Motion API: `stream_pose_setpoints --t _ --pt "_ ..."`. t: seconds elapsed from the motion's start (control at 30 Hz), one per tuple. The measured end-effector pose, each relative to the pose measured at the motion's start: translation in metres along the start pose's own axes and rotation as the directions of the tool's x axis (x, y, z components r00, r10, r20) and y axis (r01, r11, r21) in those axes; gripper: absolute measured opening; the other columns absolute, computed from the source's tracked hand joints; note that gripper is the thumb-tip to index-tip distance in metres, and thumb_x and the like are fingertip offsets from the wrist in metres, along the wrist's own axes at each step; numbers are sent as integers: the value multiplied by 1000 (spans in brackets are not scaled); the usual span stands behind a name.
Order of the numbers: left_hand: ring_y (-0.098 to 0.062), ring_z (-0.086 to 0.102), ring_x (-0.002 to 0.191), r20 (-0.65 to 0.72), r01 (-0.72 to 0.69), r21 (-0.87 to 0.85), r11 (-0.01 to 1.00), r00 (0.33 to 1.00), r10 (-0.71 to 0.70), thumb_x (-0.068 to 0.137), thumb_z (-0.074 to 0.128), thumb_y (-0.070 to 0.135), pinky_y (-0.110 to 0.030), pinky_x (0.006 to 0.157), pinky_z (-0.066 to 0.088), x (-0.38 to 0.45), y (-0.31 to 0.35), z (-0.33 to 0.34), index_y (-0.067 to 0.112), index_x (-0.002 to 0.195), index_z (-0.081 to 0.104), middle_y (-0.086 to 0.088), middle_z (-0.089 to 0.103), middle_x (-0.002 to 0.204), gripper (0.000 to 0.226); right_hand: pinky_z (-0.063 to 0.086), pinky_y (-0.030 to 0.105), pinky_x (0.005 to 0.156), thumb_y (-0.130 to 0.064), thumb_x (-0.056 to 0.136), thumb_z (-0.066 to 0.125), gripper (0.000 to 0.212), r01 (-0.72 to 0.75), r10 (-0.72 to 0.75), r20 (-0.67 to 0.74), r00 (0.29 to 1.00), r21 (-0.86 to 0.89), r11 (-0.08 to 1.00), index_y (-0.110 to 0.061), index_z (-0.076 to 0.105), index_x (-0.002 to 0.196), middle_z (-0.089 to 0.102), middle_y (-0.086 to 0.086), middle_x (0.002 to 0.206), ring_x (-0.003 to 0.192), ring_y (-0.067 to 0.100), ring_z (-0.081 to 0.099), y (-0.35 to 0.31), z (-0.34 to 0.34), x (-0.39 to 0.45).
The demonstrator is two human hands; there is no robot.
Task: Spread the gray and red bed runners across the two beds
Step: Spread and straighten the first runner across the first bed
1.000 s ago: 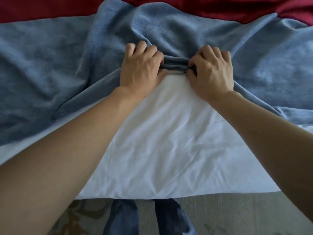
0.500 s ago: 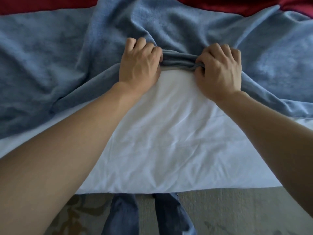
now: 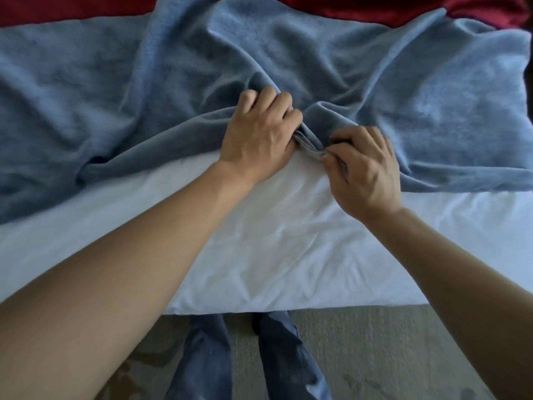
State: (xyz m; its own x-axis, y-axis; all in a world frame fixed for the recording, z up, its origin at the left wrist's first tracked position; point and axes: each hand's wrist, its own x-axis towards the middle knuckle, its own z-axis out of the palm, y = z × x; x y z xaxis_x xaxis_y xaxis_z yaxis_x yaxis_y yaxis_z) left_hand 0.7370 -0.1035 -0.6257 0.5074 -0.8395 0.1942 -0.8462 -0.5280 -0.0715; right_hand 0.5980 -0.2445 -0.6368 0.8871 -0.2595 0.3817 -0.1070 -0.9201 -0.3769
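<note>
Left hand (image 3: pixel 261 140) and right hand (image 3: pixel 364 168) both grip near hem of rumpled gray runner (image 3: pixel 115 90) mid-bed (image 3: pixel 288 255); red runner (image 3: pixel 360 7) along far edge.

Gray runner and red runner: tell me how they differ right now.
The gray runner lies rumpled across most of the bed; the red runner shows only as a strip at the far edge. The left hand and right hand grip the gray runner's near edge; nothing touches the red runner. Both lie on the white sheet.
</note>
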Motion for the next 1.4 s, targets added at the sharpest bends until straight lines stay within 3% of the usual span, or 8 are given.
stream_pose_setpoints --t 0.13,0.33,0.47,0.6,0.77,1.0,1.4 --pt "-30 54 91 69 -59 -49 997 996 62 83 52 25 -42 83 36 -22 14 -5 15 86 67 -5 60 91 18 50 44 74 -8 91 62 14 -1 3 48 999 -42 999 -8 73 98 68 8 104 91 32 60 5 -10 -21" --pt "-30 53 89 149 -46 -110 993 987 62 81 56 26 -41 83 36 -58 19 -8 12 84 70 -6 60 86 20 50 44 82 -12 84 65 37 -164 176 68 982 -154 974 -8 60 120 59 12 114 103 31 55 6 -16 -26" --pt "-30 54 83 159 -20 -139 990 986 43 75 57 25 -41 81 36 -77 16 -8 10 81 69 -6 61 78 20 43 40 85 -21 80 60 32 -312 332 85 939 -187 931 -12 56 111 60 5 104 98 28 54 -3 -9 -24" --pt "-32 54 81 164 40 -187 981 986 -9 72 61 21 -41 76 40 -97 5 -12 8 79 66 -8 59 76 15 37 40 76 0 69 52 30 -301 334 127 934 -229 926 -12 57 96 62 6 93 89 32 53 -9 -7 -34" --pt "-32 53 85 194 89 -188 978 980 -51 73 62 18 -42 78 41 -102 11 -14 10 81 63 -8 58 81 11 39 46 77 6 73 53 26 -268 329 127 936 -349 898 -7 65 92 59 14 92 88 38 51 16 -38 -79" --pt "-29 52 89 211 81 -209 974 977 -36 79 54 8 -40 76 41 -87 78 -10 14 91 56 -6 57 91 14 39 47 81 2 78 58 21 -273 339 98 936 -407 872 -8 67 93 60 15 93 90 38 53 64 -63 -104" --pt "-29 53 84 162 108 -271 956 985 -65 77 45 -5 -39 70 44 -2 212 -3 11 93 58 -6 58 89 27 39 46 74 2 81 55 20 -202 254 132 958 -316 927 -6 69 93 61 14 90 86 38 53 158 -105 -109"
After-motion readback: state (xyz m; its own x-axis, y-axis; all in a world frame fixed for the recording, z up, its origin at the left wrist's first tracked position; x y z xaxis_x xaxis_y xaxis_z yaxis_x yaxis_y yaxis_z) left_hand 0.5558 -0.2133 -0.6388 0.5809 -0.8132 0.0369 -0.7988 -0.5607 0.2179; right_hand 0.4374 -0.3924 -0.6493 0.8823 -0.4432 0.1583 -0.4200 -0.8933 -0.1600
